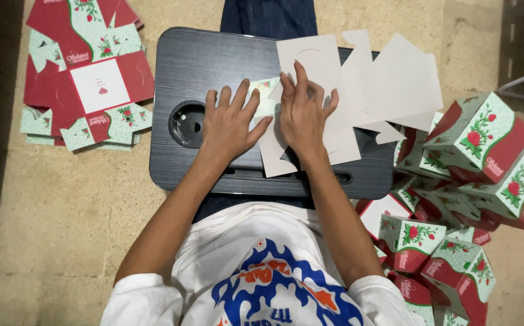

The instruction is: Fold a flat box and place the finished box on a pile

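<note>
Shirt: white shirt [262, 284] with a blue and orange print, at the bottom middle of the frame, nearest to the camera.
Left hand fingers: the left hand [232, 124] lies flat, palm down, fingers [238, 96] spread wide and straight; they grasp nothing, they only press on a folded flap [266, 96] with green pattern.
Right hand fingers: the right hand [303, 115] is also open and flat, fingers [301, 75] a little spread, pressing down on the white cardboard sheet [358, 78]; no finger is curled around it.
Cardboard sheet: an unfolded box blank, white side up, in the middle and upper right of the frame, lying on the tray and reaching past its right edge.
Tray: black lap table [195, 54] with a round cup hole [188, 124] just beside the left hand, on the left.
Flat blanks: a stack of printed red and green blanks [87, 78] on the floor, upper left of the frame, well apart from the hands.
Folded boxes: a pile of finished boxes [473, 163] with rose pattern, right side and lower right of the frame, near the tray edge.
Floor: beige stone floor [63, 211] under everything.
</note>
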